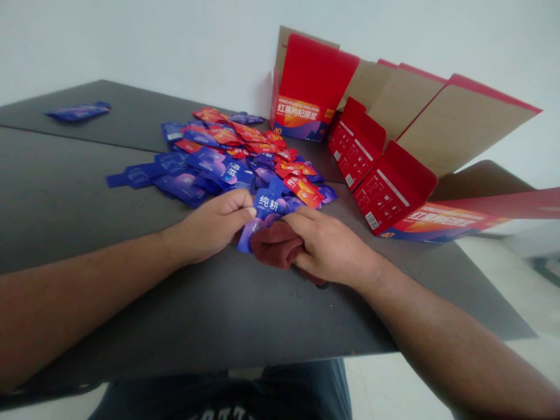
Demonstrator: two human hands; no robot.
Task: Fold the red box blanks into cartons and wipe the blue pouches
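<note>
Between thumb and fingers, my left hand pinches the left edge of a blue-purple sachet with white lettering. My right hand is closed round a bunched brown cloth, which lies against the lower part of that sachet and covers some of it. Just beyond both hands spreads a loose pile of blue and red-orange sachets on the dark table.
Open red cartons stand at the right: one at the back, others nearer with raised flaps leaning over the table. A single blue sachet lies apart at the far left. A white wall rises behind.
</note>
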